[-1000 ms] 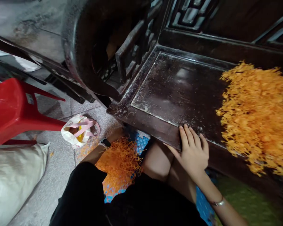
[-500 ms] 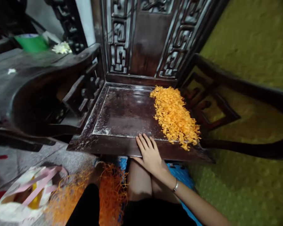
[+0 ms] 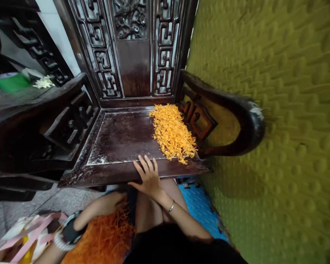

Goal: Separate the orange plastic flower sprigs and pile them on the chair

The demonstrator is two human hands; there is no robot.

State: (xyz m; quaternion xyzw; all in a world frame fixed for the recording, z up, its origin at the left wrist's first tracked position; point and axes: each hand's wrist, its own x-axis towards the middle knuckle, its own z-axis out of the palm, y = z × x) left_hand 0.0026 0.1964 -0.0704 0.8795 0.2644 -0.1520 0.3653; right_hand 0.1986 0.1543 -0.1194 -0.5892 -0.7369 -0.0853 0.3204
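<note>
My right hand (image 3: 149, 180) lies on the front edge of the dark wooden chair seat (image 3: 121, 135), palm down, with its fingers spread. Nothing is in it. Beyond it, a heap of small yellow-orange blossoms (image 3: 174, 134) covers the right part of the seat. Low on the left, my left hand (image 3: 112, 203) is in shadow above a stringy orange mass (image 3: 107, 234) beside my legs. Its fingers are blurred and partly hidden, so I cannot make out whether they hold anything. A dark watch (image 3: 71, 229) and pale beads sit on that wrist.
A carved backrest (image 3: 133, 66) rises behind the seat, with curved armrests (image 3: 253, 124) on both sides. A textured yellow-green surface (image 3: 286, 110) borders the right. At left are a green roll (image 3: 11, 82), a white flower (image 3: 44, 82) and a bag with pink straps (image 3: 30, 238).
The view has turned to the right, so the chair and blossoms appear farther left. My left forearm and hand have come into view above the orange mass. My right hand stays on the seat edge.
</note>
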